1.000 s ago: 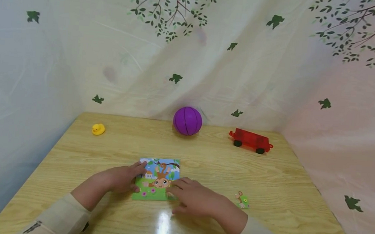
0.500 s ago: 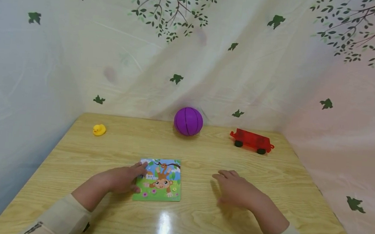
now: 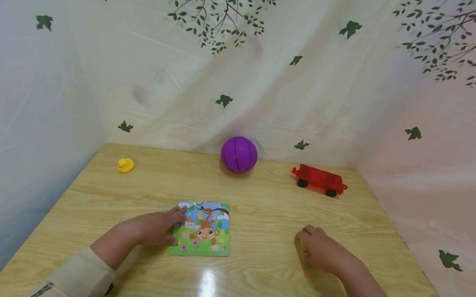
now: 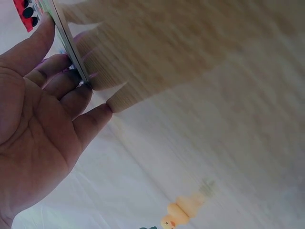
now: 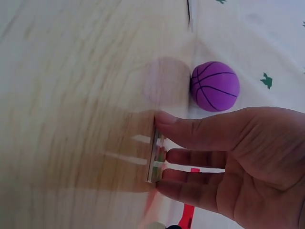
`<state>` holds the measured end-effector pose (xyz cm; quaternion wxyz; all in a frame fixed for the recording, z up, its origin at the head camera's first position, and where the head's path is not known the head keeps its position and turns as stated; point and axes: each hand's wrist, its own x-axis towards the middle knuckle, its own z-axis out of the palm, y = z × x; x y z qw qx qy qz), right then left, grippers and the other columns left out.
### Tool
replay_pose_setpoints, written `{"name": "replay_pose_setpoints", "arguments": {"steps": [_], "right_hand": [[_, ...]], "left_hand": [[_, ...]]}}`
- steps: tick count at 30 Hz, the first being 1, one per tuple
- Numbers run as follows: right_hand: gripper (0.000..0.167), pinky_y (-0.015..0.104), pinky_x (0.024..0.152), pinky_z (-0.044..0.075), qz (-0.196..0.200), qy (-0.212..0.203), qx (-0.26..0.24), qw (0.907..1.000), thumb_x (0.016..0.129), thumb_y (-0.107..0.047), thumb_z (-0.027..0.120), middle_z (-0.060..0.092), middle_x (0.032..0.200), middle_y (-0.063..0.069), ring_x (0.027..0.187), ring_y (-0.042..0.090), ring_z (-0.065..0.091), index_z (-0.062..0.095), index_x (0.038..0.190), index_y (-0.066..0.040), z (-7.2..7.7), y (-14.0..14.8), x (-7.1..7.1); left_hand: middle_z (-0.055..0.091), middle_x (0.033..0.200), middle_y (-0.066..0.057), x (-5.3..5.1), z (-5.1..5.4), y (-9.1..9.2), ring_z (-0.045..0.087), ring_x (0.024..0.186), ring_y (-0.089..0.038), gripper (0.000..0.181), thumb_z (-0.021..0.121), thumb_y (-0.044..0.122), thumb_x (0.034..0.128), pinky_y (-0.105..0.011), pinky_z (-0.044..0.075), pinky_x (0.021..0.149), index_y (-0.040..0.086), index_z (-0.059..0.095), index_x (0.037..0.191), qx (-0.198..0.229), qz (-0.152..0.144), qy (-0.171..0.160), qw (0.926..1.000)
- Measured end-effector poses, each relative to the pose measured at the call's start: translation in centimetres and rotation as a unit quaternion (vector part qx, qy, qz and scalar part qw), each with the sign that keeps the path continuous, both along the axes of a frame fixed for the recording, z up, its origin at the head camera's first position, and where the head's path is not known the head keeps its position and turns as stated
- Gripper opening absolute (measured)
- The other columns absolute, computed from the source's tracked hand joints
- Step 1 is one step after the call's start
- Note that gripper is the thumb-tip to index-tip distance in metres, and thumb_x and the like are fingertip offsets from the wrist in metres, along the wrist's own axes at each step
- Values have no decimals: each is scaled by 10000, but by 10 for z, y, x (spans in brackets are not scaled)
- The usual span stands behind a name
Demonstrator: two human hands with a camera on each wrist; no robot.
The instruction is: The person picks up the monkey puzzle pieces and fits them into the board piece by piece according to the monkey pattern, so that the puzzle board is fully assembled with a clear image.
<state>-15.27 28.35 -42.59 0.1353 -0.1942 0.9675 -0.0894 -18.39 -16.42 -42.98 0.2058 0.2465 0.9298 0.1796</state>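
A square monkey jigsaw puzzle [image 3: 204, 243] lies flat on the wooden table [image 3: 253, 278] in the head view. My left hand [image 3: 155, 228] rests along its left edge, fingertips on the upper corner and thumb near the lower one. In the left wrist view that puzzle [image 4: 69, 43] shows edge-on beside the fingers. To the right, my right hand [image 3: 324, 251] is over a small puzzle piece [image 3: 304, 251], mostly hidden from the head camera. The right wrist view shows the piece [image 5: 157, 164] low at the table, pinched between thumb and fingers.
Along the back of the table stand a yellow rubber duck [image 3: 126, 165], a purple ball [image 3: 239, 155] and a red toy wagon [image 3: 319, 180]. A pale cloth [image 3: 175, 93] with leaf prints hangs behind and at both sides.
My right hand has left the puzzle's right side and travelled right to the loose piece, which it now pinches. The left hand stays in place.
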Motion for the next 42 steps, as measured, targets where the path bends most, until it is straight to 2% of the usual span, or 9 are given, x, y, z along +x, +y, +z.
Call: {"name": "replay_pose_setpoints", "arguments": {"steps": [6, 15, 21, 27, 30, 34, 42], "right_hand": [[315, 355, 730, 467, 172, 471, -36, 9987, 745, -95, 832, 499, 927, -22, 903, 175, 474, 618, 975, -109, -2, 1, 3], [273, 287, 666, 449, 282, 562, 44, 9980, 758, -191, 845, 463, 852, -51, 786, 112, 435, 606, 877, -137, -3, -3, 1], [272, 270, 655, 451, 680, 768, -156, 9946, 767, -258, 837, 474, 863, -56, 756, 80, 438, 632, 908, -148, -5, -12, -5], [283, 254, 677, 505, 849, 790, -365, 9926, 807, -331, 801, 513, 921, -61, 768, 44, 493, 646, 971, -160, -6, -34, -13], [316, 243, 672, 513, 1024, 838, -471, 9901, 816, -357, 783, 532, 939, -54, 768, 30, 507, 653, 1009, -143, -3, -48, -16], [303, 212, 659, 488, 1330, 857, -592, 9856, 823, -389, 764, 531, 934, -51, 766, 26, 486, 673, 984, -149, -2, -69, -19], [307, 207, 712, 503, 1774, 1135, -349, 9770, 849, -441, 722, 544, 988, -46, 839, 60, 509, 689, 990, -170, 0, -120, -21]], "left_hand": [[207, 1620, -166, 1, 1, 0, 335, 1416, -435, 556, 694, 279, 909, -604, 341, 1115, 128, 484, 1400, 35, -33, -26, 10000], [227, 1595, -238, 2, 1, -1, 393, 1368, -466, 665, 701, 277, 903, -598, 353, 1108, 88, 416, 1472, 55, -39, 44, 10000], [224, 1598, -232, 2, 0, -1, 398, 1367, -461, 660, 700, 274, 906, -594, 361, 1103, 90, 415, 1471, 60, -27, 7, 10000], [213, 1609, -204, 1, -1, -1, 371, 1390, -449, 626, 699, 275, 906, -592, 356, 1109, 107, 444, 1452, 40, -19, -16, 10000], [212, 1609, -208, 1, -1, -1, 381, 1382, -453, 626, 698, 277, 906, -594, 357, 1107, 109, 444, 1454, 41, 2, -35, 10000], [210, 1609, -209, 1, -2, -1, 394, 1372, -453, 620, 700, 282, 904, -592, 364, 1103, 119, 453, 1448, 44, 17, -54, 10000], [211, 1607, -216, -1, -1, 1, 386, 1379, -451, 655, 710, 281, 896, -598, 360, 1101, 108, 433, 1464, 94, 20, -78, 9999]]}}
